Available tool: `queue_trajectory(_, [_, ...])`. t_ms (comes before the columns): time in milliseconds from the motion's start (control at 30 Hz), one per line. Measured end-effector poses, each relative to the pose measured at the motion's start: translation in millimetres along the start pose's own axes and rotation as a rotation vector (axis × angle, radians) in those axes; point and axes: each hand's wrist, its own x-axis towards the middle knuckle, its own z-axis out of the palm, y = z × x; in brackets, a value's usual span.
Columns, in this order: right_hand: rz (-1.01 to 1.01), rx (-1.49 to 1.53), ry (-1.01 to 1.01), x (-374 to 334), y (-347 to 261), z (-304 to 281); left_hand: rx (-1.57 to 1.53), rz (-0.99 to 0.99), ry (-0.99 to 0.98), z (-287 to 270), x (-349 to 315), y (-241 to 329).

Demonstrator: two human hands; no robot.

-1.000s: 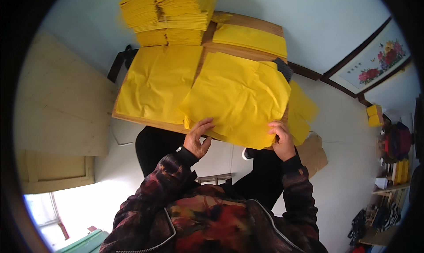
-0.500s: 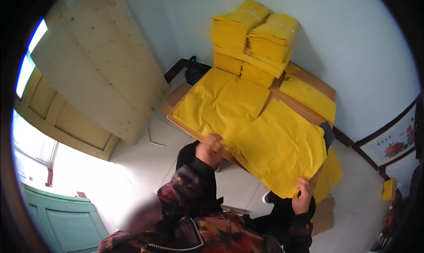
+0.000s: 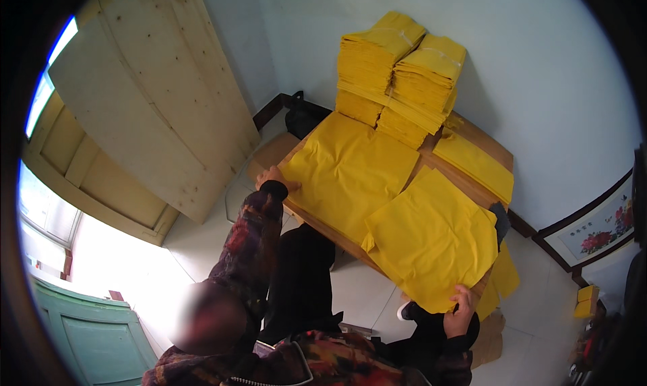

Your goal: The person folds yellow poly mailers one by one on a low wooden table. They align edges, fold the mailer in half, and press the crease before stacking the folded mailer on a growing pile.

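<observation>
Table [image 3: 495, 158]: wooden, by the pale wall, bearing yellow paper stacks [image 3: 397, 69]
Left hand [image 3: 271, 177]: has slid out to the left sheet [image 3: 350, 173]; seemingly pressing its corner flat
Right hand [image 3: 458, 312]: still pinching the right sheet [image 3: 431, 238] at its near edge

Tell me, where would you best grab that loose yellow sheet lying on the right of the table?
Probably at the near edge of the yellow sheet, from the person's side: it overhangs the table there, so fingers can pinch above and below, as the right hand does.
</observation>
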Motion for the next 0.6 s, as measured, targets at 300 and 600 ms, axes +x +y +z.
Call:
queue_trajectory(300, [0.024, -0.009, -0.031, 2.2, -1.2, -0.8, -0.19, 0.047, 0.016, 33.3, 74.5, -41.5])
queue_trajectory(600, [0.028, 0.018, -0.051, 9.9, -4.4, 8.5, -0.573, -0.054, 0.258, 32.3, 72.6, -58.8])
